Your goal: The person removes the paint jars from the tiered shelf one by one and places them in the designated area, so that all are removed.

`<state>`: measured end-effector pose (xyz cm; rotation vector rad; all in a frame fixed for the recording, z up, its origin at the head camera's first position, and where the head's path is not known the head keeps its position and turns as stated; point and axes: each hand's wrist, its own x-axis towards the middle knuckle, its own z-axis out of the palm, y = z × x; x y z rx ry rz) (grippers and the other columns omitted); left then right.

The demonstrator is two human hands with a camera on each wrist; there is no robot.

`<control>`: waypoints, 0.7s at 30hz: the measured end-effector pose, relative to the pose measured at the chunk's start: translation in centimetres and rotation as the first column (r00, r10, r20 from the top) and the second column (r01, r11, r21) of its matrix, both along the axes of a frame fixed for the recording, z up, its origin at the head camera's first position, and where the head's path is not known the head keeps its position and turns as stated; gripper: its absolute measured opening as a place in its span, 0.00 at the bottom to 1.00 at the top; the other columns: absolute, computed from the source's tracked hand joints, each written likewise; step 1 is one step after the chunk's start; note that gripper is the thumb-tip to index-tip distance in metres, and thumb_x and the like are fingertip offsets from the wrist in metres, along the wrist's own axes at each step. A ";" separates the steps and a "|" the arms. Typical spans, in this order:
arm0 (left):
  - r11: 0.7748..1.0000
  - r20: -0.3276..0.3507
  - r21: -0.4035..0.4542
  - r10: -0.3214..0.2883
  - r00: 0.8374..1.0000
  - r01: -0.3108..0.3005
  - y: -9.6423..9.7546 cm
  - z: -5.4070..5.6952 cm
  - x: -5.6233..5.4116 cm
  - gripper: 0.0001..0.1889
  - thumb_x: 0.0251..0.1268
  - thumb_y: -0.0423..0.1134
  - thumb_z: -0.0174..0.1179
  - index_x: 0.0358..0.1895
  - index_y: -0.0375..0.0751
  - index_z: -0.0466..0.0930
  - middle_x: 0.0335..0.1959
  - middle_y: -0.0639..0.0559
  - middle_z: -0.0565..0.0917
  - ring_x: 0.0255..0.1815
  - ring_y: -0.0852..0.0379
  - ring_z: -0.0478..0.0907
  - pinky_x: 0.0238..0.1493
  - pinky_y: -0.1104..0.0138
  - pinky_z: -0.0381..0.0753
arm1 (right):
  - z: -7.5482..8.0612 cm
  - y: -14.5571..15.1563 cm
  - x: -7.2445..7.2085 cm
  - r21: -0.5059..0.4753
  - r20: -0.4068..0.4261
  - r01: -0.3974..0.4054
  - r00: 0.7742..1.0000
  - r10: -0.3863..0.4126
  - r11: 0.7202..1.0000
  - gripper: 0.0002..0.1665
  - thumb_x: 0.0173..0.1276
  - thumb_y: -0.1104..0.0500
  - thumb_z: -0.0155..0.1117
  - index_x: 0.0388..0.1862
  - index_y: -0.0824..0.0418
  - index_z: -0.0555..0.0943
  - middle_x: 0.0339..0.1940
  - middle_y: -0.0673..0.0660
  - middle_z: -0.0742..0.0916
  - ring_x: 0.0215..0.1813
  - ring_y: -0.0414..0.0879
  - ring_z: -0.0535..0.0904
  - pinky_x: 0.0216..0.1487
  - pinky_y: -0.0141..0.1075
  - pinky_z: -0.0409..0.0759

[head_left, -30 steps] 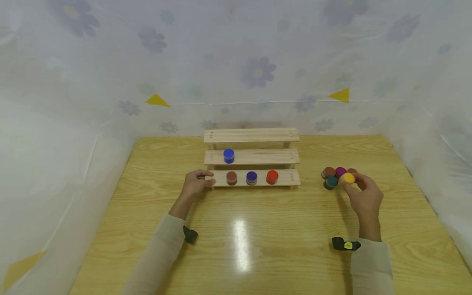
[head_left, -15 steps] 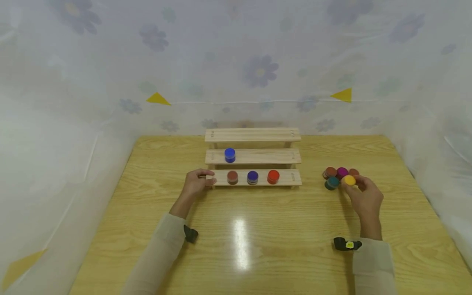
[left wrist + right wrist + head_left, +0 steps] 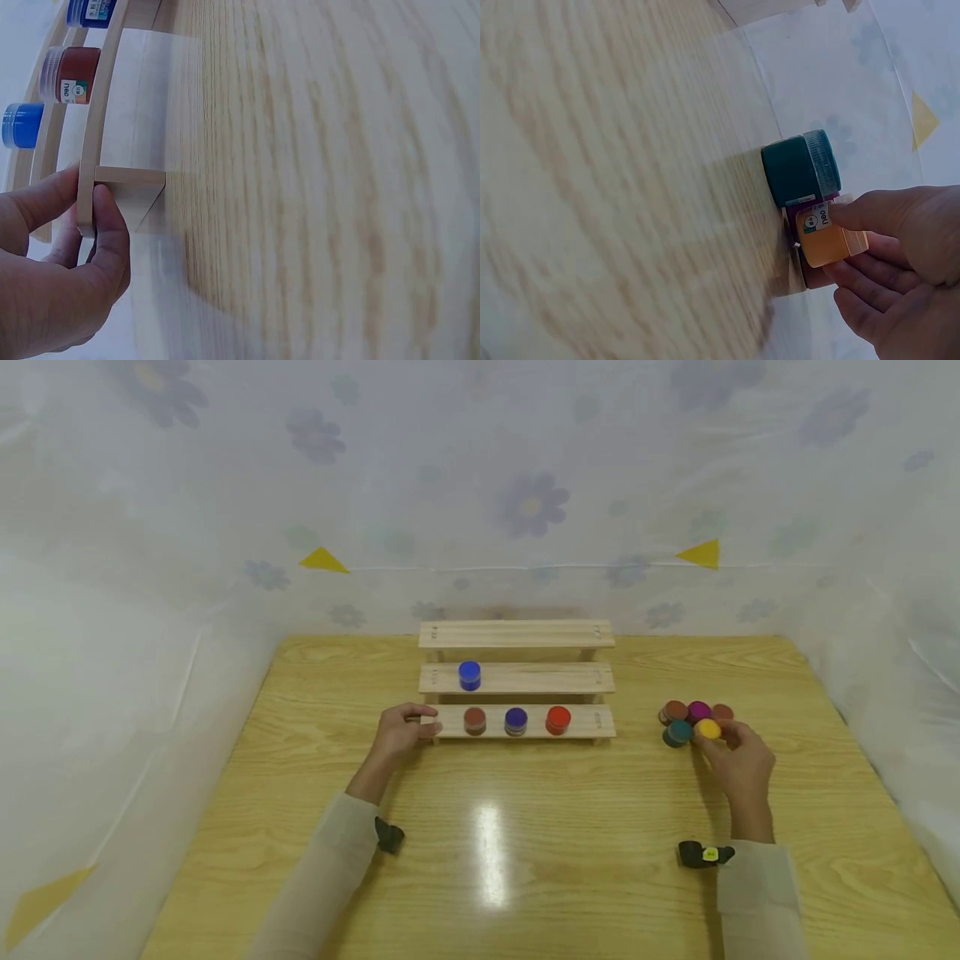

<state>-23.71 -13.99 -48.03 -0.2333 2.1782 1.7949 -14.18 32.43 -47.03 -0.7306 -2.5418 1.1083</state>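
My left hand point(image 3: 399, 735) grips the left end of the lowest step of a three-tier wooden rack point(image 3: 581, 722); in the left wrist view, thumb and fingers point(image 3: 111, 232) clasp the board's end. On that step stand a brown paint jar point(image 3: 475, 721), a dark blue paint jar point(image 3: 516, 721) and a red paint jar point(image 3: 558, 720). A bright blue paint jar point(image 3: 469, 675) stands on the middle step. At the right, my right hand point(image 3: 744, 768) pinches a yellow paint jar point(image 3: 826, 238) between thumb and fingers, beside a teal paint jar point(image 3: 678, 733).
Behind the yellow jar, a brown jar point(image 3: 673, 712), a purple jar point(image 3: 700, 712) and a reddish-brown jar point(image 3: 722, 712) stand close together on the wooden table point(image 3: 570, 827). A flowered sheet point(image 3: 480, 485) with yellow triangles surrounds the table.
The yellow jar in my right hand has shifted slightly left and toward me, nearer the teal jar. More of the reddish-brown jar shows behind it. My left hand keeps its grip.
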 end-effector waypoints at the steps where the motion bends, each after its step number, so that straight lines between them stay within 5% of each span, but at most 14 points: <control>1: 1.000 0.002 0.004 0.002 1.000 -0.002 0.0 0.0 0.0 0.13 0.58 0.30 0.65 0.48 0.36 0.81 0.41 0.46 0.82 0.33 0.59 0.81 0.43 0.63 0.83 | -0.1 0.0 0.0 0.003 -0.001 -0.005 1.000 0.005 1.000 0.29 0.65 0.53 0.62 0.60 0.69 0.73 0.57 0.70 0.80 0.62 0.61 0.72 0.63 0.53 0.69; 15: 1.000 -0.001 0.018 0.006 1.000 -0.006 0.1 0.0 0.0 0.14 0.58 0.30 0.65 0.48 0.35 0.81 0.41 0.45 0.82 0.33 0.58 0.81 0.44 0.61 0.83 | -0.4 0.3 -0.1 0.014 0.051 -0.036 0.998 0.036 0.999 0.29 0.67 0.54 0.60 0.61 0.71 0.71 0.58 0.71 0.78 0.61 0.62 0.72 0.61 0.53 0.70; 21: 1.000 -0.010 0.031 0.004 1.000 -0.004 0.1 0.0 0.0 0.15 0.57 0.29 0.65 0.49 0.33 0.80 0.42 0.43 0.82 0.32 0.61 0.81 0.45 0.60 0.83 | -0.6 0.3 -0.1 0.036 0.056 -0.034 0.998 0.032 0.999 0.29 0.65 0.54 0.61 0.60 0.70 0.72 0.57 0.69 0.80 0.57 0.57 0.74 0.53 0.42 0.73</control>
